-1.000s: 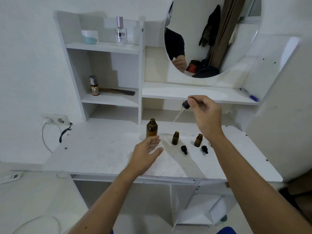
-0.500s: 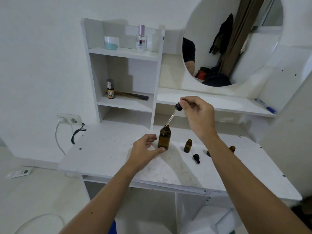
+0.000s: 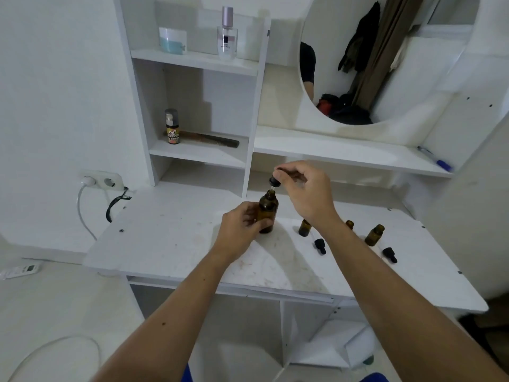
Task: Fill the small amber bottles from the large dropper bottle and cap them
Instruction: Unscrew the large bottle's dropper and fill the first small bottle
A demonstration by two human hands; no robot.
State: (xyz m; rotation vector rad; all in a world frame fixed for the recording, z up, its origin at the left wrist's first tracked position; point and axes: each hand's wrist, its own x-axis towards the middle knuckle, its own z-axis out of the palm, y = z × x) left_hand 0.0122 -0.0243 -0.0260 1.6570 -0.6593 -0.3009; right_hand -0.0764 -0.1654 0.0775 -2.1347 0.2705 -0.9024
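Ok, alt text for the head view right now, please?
The right hand lowers a dropper into the large amber bottle, which the left hand steadies on the white desk. Three small amber bottles stand uncapped to the right, two black caps lying beside them.

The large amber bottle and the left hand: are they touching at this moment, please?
Touching. The head view shows the left hand with fingers wrapped around the large amber bottle, which stands on the desk.

We see a jar (image 3: 173,40) and a perfume bottle (image 3: 227,37) on the top shelf, a small spray bottle (image 3: 172,126) beside a comb (image 3: 212,139) below, a pen (image 3: 435,159) under the mirror (image 3: 385,56), and a wall socket (image 3: 102,180).
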